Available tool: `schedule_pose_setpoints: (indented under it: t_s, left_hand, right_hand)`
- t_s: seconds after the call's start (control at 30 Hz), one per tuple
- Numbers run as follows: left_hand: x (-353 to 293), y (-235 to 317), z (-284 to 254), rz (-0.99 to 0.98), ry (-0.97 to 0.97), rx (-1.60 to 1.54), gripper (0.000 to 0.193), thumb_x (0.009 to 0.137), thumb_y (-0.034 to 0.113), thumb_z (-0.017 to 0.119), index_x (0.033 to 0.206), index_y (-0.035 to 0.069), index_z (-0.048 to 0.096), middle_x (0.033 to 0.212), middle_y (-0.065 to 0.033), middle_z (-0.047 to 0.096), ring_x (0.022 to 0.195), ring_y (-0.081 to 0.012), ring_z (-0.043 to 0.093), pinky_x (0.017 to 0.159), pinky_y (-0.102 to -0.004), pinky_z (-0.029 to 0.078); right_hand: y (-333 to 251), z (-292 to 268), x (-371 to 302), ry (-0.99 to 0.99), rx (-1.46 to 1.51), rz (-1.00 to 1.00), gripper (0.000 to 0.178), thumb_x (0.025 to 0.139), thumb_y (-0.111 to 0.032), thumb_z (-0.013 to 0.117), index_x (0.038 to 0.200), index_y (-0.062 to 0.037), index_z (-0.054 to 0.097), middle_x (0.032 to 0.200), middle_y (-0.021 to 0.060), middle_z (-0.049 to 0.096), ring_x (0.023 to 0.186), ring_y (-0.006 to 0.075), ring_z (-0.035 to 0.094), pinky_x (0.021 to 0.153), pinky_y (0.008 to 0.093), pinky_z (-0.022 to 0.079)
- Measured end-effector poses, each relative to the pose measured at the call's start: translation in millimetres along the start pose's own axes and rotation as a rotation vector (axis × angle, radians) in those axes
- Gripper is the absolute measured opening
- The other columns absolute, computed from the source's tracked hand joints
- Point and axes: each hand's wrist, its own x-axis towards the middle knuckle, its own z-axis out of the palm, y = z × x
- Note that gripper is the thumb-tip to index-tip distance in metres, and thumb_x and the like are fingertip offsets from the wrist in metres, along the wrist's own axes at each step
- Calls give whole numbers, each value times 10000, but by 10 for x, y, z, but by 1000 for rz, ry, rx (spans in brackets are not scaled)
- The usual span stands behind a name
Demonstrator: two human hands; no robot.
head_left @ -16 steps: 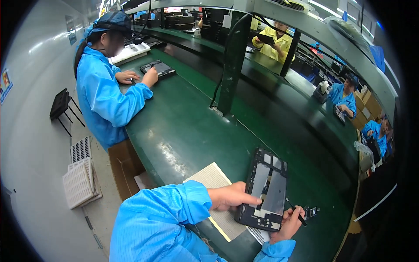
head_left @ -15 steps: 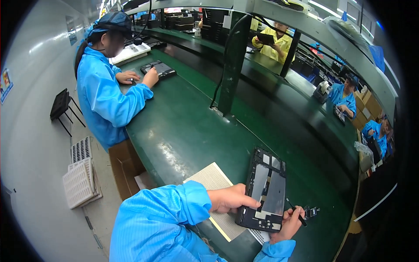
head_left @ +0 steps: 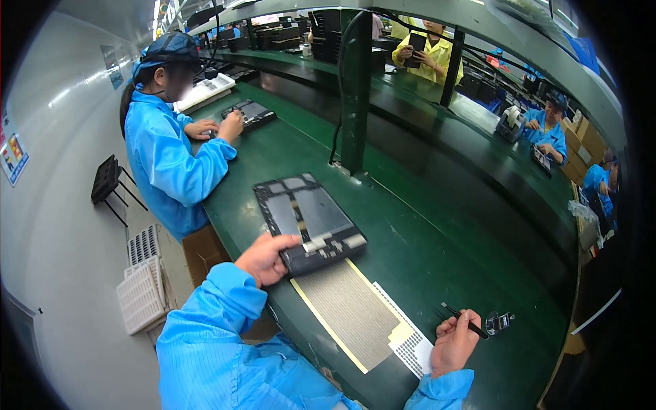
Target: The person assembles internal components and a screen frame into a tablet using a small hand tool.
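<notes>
While the left hand [head_left: 268,258] clamps the opened tablet [head_left: 328,212] at its near left corner, thumb above and fingers largely hidden, the right hand [head_left: 454,344] pinches black tweezers [head_left: 479,331]. The tablet lies beyond and to the right of the left hand, well apart from the right hand; its long axis runs forward, angled leftward. Contact with the counter [head_left: 424,273] cannot be determined. A striped sheet [head_left: 348,318] and a white dotted sheet [head_left: 413,350] lie between the hands; the counter extends rightward from the tablet, its left edge passing near the left hand

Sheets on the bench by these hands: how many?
2: a tan sheet near the tablet, and a white sheet near the right hand; more may lie hidden beneath.
</notes>
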Motion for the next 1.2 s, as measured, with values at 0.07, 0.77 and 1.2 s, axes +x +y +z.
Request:
schedule_pose_setpoints:
  t_s: [0.07,0.77,1.2]
  left_hand:
    - [191,66,-130,77,136,-39,158,844,79,569,964,-13,522,845,-115,595,641,-188,559,539,-293,453]
    - [-244,-777,1562,744,-1149,1243,381,686,100,711,1019,4,553,1014,-168,575,934,-340,560,806,-389,467]
    - [-198,-1040,1540,866,-1152,1293,298,639,66,712,907,10,594,953,-144,587,842,-300,555,729,-379,453]
  right_hand:
    - [5,-1,-28,-18,7,6,72,933,-157,485,946,-91,458,761,10,459,628,85,463,545,223,408]
    - [94,-13,-128,-374,-514,-154,141,925,-111,492,1029,-19,515,807,78,550,724,160,599,642,282,497]
    - [50,-4,-213,-464,-904,-512,145,808,-99,609,931,-58,546,789,138,555,730,317,562,627,391,450]
